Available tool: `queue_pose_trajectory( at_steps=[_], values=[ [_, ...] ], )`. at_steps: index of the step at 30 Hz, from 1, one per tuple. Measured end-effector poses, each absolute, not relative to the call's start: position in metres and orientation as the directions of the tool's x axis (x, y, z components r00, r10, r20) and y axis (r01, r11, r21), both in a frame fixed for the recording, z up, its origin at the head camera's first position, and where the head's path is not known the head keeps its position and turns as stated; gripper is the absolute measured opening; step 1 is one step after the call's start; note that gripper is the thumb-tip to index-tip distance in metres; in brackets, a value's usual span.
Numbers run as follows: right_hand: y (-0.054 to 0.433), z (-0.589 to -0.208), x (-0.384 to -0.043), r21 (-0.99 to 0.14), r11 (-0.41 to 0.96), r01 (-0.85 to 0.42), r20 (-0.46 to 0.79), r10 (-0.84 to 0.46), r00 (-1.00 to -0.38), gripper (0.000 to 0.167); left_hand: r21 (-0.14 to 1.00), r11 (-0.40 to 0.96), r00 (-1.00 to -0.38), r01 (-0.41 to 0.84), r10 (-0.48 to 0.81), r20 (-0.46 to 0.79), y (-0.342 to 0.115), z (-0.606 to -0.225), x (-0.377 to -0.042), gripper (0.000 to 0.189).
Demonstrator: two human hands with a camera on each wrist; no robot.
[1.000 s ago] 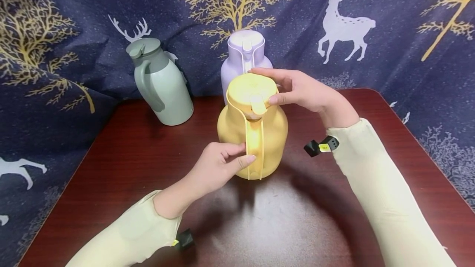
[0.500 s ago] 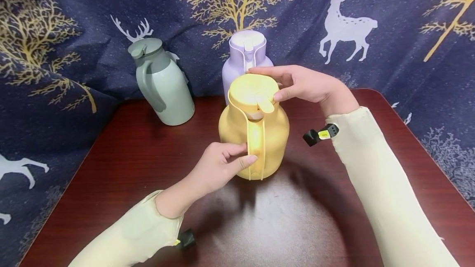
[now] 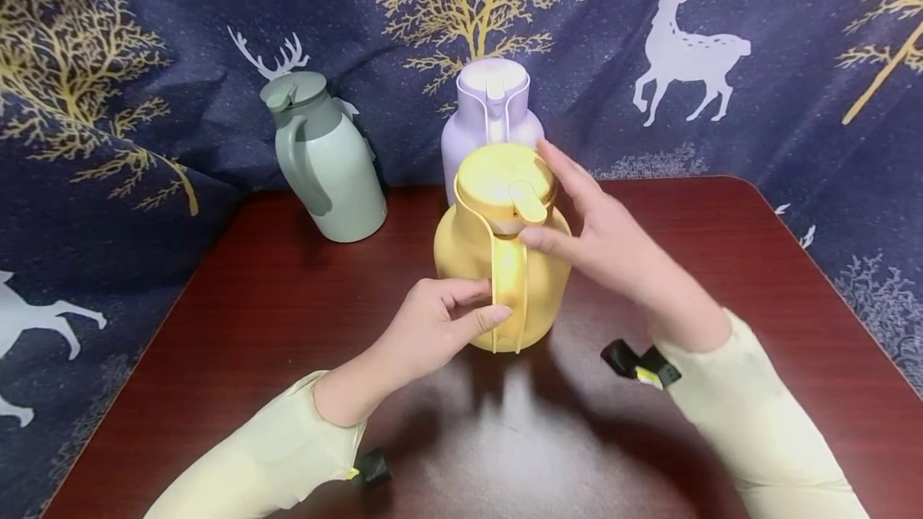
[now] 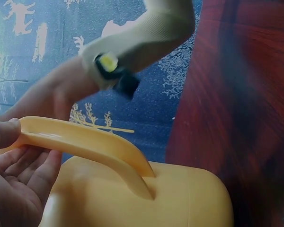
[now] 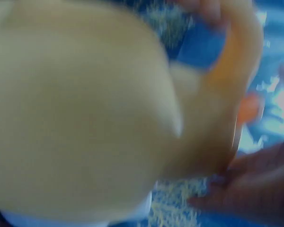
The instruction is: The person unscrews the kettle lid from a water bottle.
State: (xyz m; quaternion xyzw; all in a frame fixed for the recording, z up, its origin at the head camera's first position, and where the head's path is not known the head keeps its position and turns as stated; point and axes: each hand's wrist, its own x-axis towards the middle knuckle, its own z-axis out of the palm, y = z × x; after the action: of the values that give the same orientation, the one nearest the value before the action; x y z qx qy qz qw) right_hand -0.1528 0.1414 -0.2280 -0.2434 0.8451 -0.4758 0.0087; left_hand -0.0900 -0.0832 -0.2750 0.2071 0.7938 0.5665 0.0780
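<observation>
A yellow thermos jug (image 3: 461,251) stands upright on the table, its handle (image 3: 510,279) facing me. My left hand (image 3: 436,327) holds that handle low down, thumb on one side and fingers on the other; the left wrist view shows the same hold on the handle (image 4: 80,139). On top, the round yellow lid (image 3: 497,170) has its tab (image 3: 530,204) pointing to the right of the handle. My right hand (image 3: 620,247) is spread beside the lid, thumb near the top of the handle. Blur in the right wrist view leaves contact with the lid unclear.
A lilac jug (image 3: 461,134) stands directly behind the yellow one. To the back left is a pale green jug (image 3: 335,175) with a darker lid. The brown table (image 3: 288,327) meets a dark blue patterned cloth (image 3: 577,6) at the back.
The lid's tab has turned rightward relative to the handle. My right hand has come off the far side of the lid, moving down and nearer with fingers spread. The left hand keeps its hold.
</observation>
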Motion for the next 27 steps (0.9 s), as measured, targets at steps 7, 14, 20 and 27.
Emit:
queue_pose_trajectory(
  at_steps=[7, 14, 20, 27],
  values=[
    [0.126, -0.234, -0.138, -0.818, 0.495, -0.294, 0.203, -0.229, -0.952, 0.096, 0.908, 0.318, -0.905, 0.273, 0.405, 0.13, -0.082, -0.273, -0.091, 0.027],
    [0.124, -0.235, -0.143, -0.871, 0.409, -0.273, 0.213, -0.187, -0.959, 0.082, 0.865, 0.347, -0.881, 0.363, 0.431, 0.197, -0.081, -0.276, -0.091, 0.024],
    [0.131, -0.234, -0.153, -0.897, 0.364, -0.252, 0.171, -0.24, -0.956, 0.074, 0.851, 0.354, -0.873, 0.387, 0.439, 0.214, -0.083, -0.276, -0.092, 0.023],
    [0.146, -0.238, -0.171, -0.946, 0.149, -0.287, 0.21, -0.393, -0.895, 0.07, 0.854, 0.362, -0.878, 0.373, 0.435, 0.199, -0.083, -0.276, -0.09, 0.021]
  ],
)
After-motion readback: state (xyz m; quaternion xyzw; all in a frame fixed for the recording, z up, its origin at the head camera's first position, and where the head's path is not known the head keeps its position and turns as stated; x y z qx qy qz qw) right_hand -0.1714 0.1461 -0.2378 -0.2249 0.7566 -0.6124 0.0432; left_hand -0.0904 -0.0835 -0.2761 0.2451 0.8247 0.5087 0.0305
